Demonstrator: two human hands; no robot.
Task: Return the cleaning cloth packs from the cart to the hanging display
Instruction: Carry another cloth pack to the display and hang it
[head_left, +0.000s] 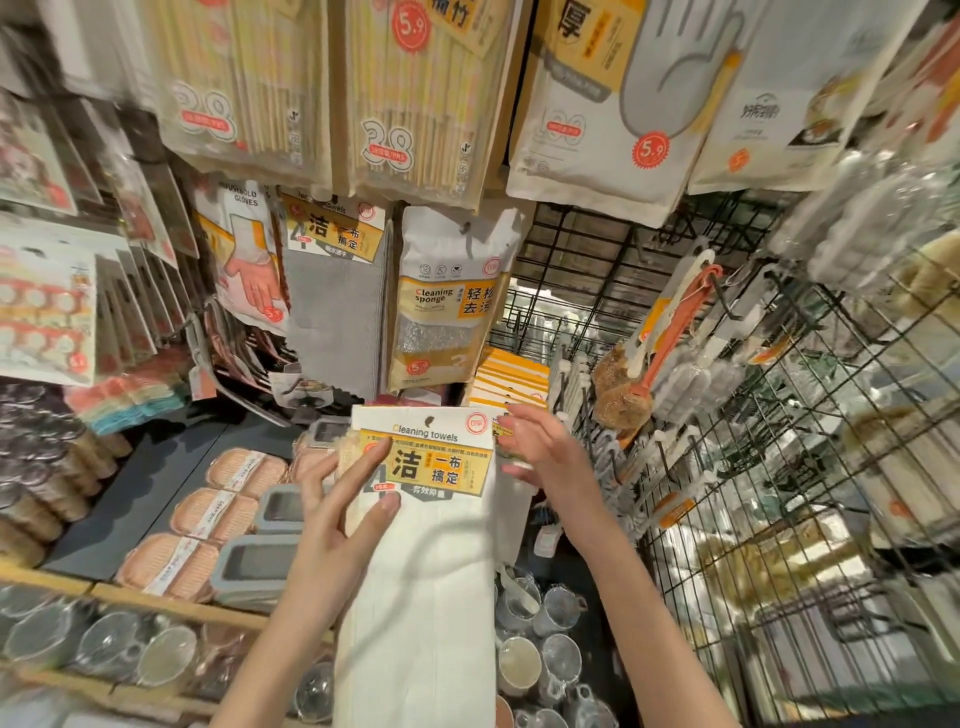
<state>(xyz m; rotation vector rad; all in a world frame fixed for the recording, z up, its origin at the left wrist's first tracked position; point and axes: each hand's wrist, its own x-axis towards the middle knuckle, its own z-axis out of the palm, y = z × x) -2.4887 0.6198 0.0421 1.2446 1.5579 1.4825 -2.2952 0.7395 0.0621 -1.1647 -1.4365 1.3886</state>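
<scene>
1. A white cleaning towels pack hangs upright in the middle of the view, its card header with the yellow label at the top and the long pale cloth falling toward the near edge.
2. The left hand grips the pack at its left edge: the thumb presses on the yellow label and a fingertip rests lower on the front, the remaining fingers curling behind the card.
3. The right hand is at the right edge of the header, fingers spread and loosely bent; whether they pinch the card or only touch it cannot be told.
4. Just beyond the pack, on the far display, a grey cleaning towels pack hangs with the same yellow label, and a cleaning sponge pack hangs directly to its right.
5. Left of the grey one hangs a household gloves pack; above them hang chopstick packs.
6. To the right a black wire grid carries brushes on hooks.
7. Near left, a shelf holds pink soap dishes and clear glasses.
</scene>
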